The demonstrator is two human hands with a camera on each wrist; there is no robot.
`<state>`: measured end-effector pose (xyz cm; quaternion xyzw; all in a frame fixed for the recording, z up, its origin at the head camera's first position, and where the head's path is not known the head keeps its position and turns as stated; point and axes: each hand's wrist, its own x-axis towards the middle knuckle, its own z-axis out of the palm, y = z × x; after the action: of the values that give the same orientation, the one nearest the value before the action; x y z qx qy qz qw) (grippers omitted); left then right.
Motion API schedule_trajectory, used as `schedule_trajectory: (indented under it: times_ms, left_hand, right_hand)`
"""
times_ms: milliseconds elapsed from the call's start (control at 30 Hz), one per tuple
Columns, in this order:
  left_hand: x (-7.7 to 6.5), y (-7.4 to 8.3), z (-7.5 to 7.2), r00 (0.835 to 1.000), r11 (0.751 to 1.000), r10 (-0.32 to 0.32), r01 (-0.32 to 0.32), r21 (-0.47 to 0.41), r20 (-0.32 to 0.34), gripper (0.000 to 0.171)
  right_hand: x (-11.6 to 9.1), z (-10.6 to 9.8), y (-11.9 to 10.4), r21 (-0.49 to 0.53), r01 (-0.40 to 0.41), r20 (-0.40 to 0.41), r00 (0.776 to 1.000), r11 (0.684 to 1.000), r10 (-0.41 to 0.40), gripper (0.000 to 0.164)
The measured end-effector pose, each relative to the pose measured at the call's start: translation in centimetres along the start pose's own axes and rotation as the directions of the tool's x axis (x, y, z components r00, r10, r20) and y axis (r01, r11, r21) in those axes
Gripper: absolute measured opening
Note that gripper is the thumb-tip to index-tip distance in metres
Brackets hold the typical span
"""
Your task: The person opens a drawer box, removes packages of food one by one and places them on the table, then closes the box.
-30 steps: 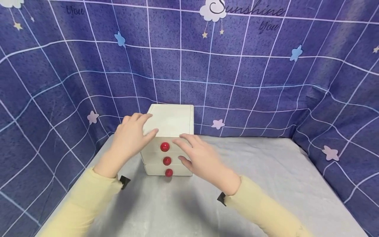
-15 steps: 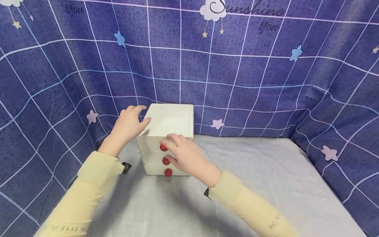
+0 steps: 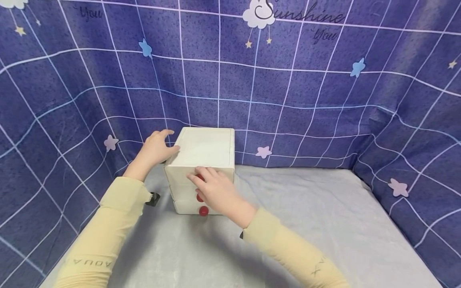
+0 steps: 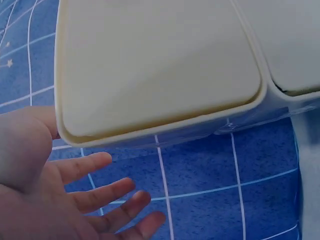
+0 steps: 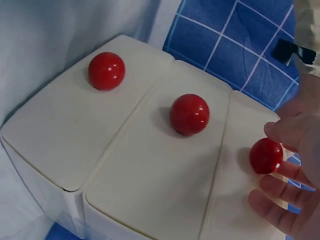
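one purple-blue curtain (image 3: pixel 288 92), gridded with pale lines, fills most of my head view behind the grey-covered bench (image 3: pixel 306 224). near the bench's back edge, closer to its left corner than its right, i see a white three-drawer cabinet (image 3: pixel 205 146) standing upright. two pale yellow sleeves (image 3: pixel 108 228) reach in over the bench from its front side. the person's right grip (image 3: pixel 217 194) is partly open at the drawer fronts, thumb and fingers about the red top knob (image 5: pixel 266 156); i can't tell whether they pinch it. the left grip (image 3: pixel 155 150) is spread wide, holding nothing, thumb at the cabinet's top left edge. below sit the red middle knob (image 5: pixel 189 115) and bottom knob (image 5: pixel 106 71), clear of both grips.
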<state>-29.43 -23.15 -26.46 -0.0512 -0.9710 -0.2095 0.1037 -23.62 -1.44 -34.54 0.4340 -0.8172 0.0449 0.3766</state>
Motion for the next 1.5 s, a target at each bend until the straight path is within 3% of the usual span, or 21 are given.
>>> schedule_trajectory:
  times_ms: [200,333,500,633,767,900,1000,1300,1500]
  left_hand:
    - [0.5,-1.4,0.6,0.996,0.998,-0.015,0.02,-0.056,0.082,0.066]
    - [1.1,-2.4,0.8,0.982,0.974,-0.058,0.095,-0.204,0.178,0.072]
    - [2.0,-3.5,0.9,0.938,0.869,-0.109,0.251,-0.427,0.329,0.084]
    - [2.6,-4.2,1.1,0.91,0.789,-0.108,0.324,-0.522,0.401,0.088]
    - [3.0,-4.6,1.2,0.886,0.724,-0.09,0.372,-0.581,0.455,0.089]
    - [3.4,-4.8,1.2,0.873,0.685,-0.07,0.394,-0.613,0.483,0.089]
    - [3.6,-4.8,1.1,0.871,0.679,-0.049,0.388,-0.624,0.488,0.089]
    - [3.8,-4.4,0.0,0.871,0.708,-0.024,0.362,-0.607,0.491,0.082]
    - [3.7,-4.4,-0.3,0.866,0.714,0.005,0.347,-0.608,0.5,0.084]
  right_hand:
    - [0.0,0.8,-0.4,-0.027,0.006,-0.044,0.999,1.0,-0.007,0.037]
    - [0.1,1.1,-0.5,-0.032,-0.012,-0.053,0.999,0.999,0.01,0.036]
    - [0.2,1.5,-0.5,-0.012,-0.059,-0.07,0.996,0.998,0.058,0.027]
    - [0.1,1.8,-0.5,0.017,-0.086,-0.09,0.992,0.996,0.087,0.025]
    - [0.0,2.0,-0.5,0.031,-0.098,-0.093,0.991,0.995,0.1,0.024]
    - [-0.1,2.1,-0.4,0.05,-0.094,-0.086,0.991,0.994,0.099,0.024]
    - [-0.1,2.2,-0.3,0.064,-0.081,-0.089,0.992,0.995,0.087,0.024]
    - [-0.2,2.4,0.0,0.049,-0.058,-0.097,0.993,0.997,0.062,0.027]
    - [-0.1,2.5,-0.1,0.051,-0.052,-0.113,0.992,0.997,0.058,0.023]
